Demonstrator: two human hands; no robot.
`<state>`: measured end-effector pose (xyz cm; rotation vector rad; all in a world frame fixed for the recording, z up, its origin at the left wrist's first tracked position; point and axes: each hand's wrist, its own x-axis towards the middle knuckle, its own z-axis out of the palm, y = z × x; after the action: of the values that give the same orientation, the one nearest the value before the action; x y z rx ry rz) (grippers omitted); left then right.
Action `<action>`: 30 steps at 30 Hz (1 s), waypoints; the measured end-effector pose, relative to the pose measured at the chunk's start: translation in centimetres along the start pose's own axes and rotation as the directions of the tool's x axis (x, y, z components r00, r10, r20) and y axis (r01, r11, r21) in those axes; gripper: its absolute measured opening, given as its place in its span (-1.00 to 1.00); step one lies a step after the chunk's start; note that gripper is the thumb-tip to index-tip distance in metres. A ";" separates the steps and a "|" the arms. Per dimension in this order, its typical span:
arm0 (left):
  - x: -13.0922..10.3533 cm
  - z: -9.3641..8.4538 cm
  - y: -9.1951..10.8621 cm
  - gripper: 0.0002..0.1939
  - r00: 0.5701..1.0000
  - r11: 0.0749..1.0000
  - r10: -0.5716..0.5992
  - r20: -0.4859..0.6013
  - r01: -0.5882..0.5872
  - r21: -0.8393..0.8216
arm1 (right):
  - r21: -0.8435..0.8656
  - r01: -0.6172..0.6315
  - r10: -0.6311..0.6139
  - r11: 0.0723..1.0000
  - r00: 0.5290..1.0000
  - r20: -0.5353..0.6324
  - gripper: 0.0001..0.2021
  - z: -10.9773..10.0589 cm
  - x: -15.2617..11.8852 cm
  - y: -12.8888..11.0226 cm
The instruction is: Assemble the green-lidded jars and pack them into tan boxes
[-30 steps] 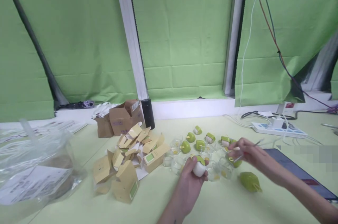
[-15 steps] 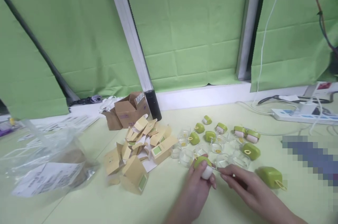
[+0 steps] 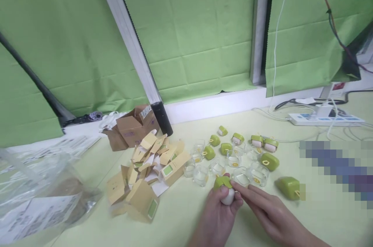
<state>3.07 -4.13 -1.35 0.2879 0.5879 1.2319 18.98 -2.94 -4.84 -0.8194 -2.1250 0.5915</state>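
Observation:
My left hand is wrapped round a small rounded case with a green top and a white lower body. The fingers of my right hand are pressed together, their tips against the right side of its green top. The right thumb is hidden, as is anything thin under those fingertips. Just beyond my hands stand several clear plastic cups, some with yellow marks. Similar green cases lie around them, several with a yellow loop. One larger-looking green case lies right of my right hand.
Left of the cups is a heap of opened cardboard boxes. Behind it are a brown carton and a black cylinder. A clear plastic bag lies far left. A power strip with cables sits back right.
The view has shifted, so the table things sit further left. My right fingertips have moved from a thin pale piece beside the case up onto its green top. My left hand keeps its hold.

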 end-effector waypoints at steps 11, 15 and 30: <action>0.7 -2.4 2.1 -0.32 0.963 0.595 0.257 0.076 -0.219 0.773 | 0.021 -0.393 0.392 0.919 0.919 0.039 -0.64 -2.0 2.4 -0.3; 0.3 -3.7 2.6 -0.56 0.918 0.117 0.358 0.168 -0.223 0.968 | 0.046 -0.419 0.416 0.907 0.907 0.063 -0.62 -2.1 2.3 -0.2; 0.7 -0.6 2.8 -0.51 0.880 0.169 0.284 0.380 -0.436 0.884 | 0.139 -0.238 0.239 0.961 0.971 0.013 -0.76 -3.1 5.9 -2.1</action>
<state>0.64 -2.63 -0.65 1.6807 1.1871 1.1262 17.73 0.26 1.23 -1.0034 -1.9691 0.8540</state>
